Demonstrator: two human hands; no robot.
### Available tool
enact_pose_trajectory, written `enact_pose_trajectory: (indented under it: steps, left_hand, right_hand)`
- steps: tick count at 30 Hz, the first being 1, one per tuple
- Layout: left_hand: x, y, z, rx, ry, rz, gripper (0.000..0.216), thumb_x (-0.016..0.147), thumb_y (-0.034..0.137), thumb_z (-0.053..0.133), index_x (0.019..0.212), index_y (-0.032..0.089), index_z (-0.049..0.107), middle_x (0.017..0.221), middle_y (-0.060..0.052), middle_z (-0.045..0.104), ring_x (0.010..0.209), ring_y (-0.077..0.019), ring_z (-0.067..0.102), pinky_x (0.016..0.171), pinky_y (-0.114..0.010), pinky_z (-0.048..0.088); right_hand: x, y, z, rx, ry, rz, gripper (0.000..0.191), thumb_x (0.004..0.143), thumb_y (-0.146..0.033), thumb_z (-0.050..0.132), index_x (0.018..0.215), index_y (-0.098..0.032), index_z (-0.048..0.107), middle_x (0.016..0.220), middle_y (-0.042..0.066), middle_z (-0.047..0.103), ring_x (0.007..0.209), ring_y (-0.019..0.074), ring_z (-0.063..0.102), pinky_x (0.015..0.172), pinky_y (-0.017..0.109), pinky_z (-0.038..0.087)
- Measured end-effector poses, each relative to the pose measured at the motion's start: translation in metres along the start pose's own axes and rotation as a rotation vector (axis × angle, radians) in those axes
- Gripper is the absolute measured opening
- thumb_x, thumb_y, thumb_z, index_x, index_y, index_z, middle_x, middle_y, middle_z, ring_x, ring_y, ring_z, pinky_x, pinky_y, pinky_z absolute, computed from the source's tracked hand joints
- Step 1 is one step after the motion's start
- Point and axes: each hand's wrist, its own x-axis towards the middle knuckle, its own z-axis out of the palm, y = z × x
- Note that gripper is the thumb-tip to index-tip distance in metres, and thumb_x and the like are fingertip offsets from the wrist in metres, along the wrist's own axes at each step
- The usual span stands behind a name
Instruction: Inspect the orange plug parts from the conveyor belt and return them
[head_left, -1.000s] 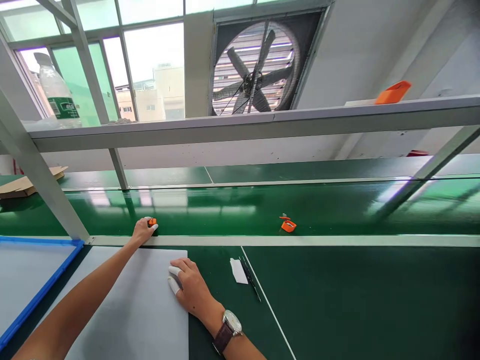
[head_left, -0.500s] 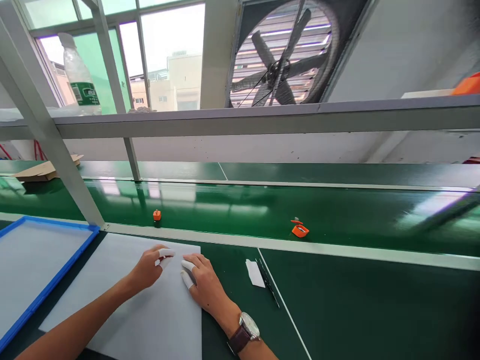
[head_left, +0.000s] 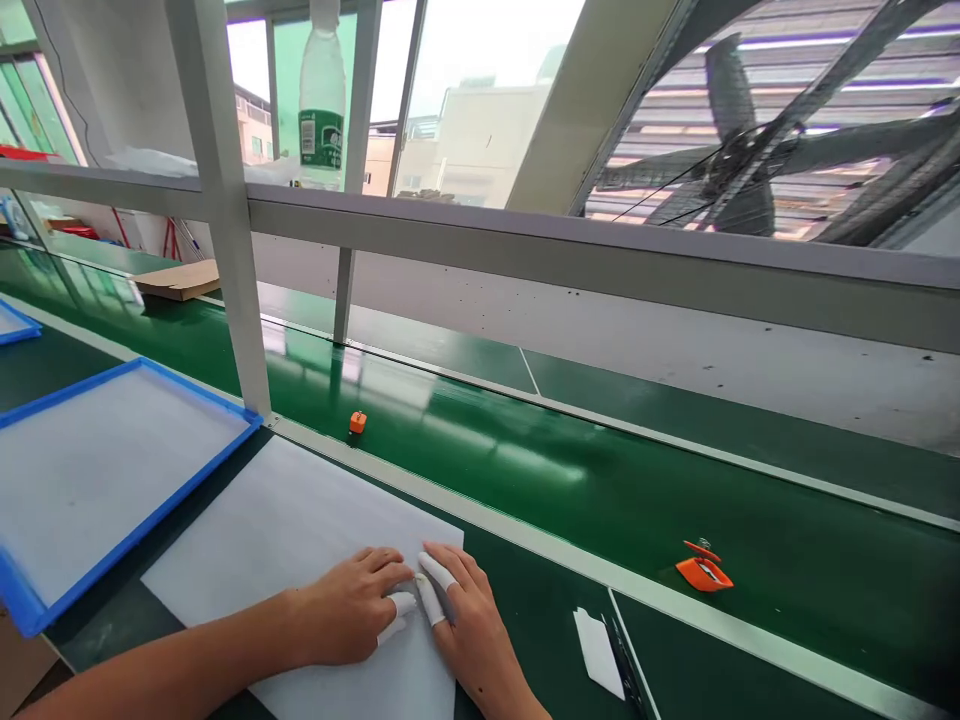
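A large white sheet lies flat on the dark green table. Over its right part my left hand is closed, its thumb and a finger in white finger cots and pinched together. Close against it, my right hand has its cotted thumb and index finger brought together at the tips. Whatever is between the fingertips is too small to make out. Right of the hands lie a small white card and a dark, thin tool, its kind unclear.
A blue-edged white panel lies left of the sheet. Two small orange things, one near the post and an open one to the right, sit on the green belt. A plastic bottle stands on the shelf rail.
The view has turned left and tilted. My hands have come closer together, fingertips now meeting, lower over the sheet's right part.
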Motion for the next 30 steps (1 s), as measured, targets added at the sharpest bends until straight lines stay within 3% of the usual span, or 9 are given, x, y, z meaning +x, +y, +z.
enact_pose_trajectory:
  steps: [7,19,30]
  left_hand:
    - [-0.004,0.006,0.000,0.008,0.026,0.005,0.020,0.087,0.012,0.058,0.094,0.012,0.077,0.147,-0.017,0.052,0.139,-0.0329,0.043,0.115,-0.044,0.037]
    - [-0.009,0.002,0.019,-0.065,0.029,-0.039,0.023,0.077,0.006,0.059,0.089,0.014,0.076,0.149,-0.013,0.050,0.139,-0.0329,0.043,0.118,-0.046,0.036]
    - [-0.007,0.002,0.013,-0.097,0.025,-0.050,0.025,0.076,0.004,0.059,0.090,0.016,0.076,0.148,-0.011,0.052,0.140,-0.0318,0.042,0.117,-0.046,0.038]
  right_hand:
    - [-0.003,-0.005,-0.001,-0.006,-0.005,-0.022,0.049,0.089,-0.007,0.050,0.134,-0.023,0.056,0.131,0.010,0.065,0.122,0.0300,0.060,0.097,0.053,0.056]
    - [0.005,-0.020,-0.010,0.069,-0.016,0.029,0.042,0.094,-0.007,0.050,0.133,-0.024,0.055,0.127,0.011,0.066,0.119,0.0269,0.061,0.098,0.051,0.056]
    - [0.006,-0.021,-0.011,0.085,-0.020,0.047,0.041,0.094,-0.008,0.049,0.131,-0.024,0.056,0.126,0.010,0.066,0.118,0.0265,0.061,0.098,0.050,0.055]
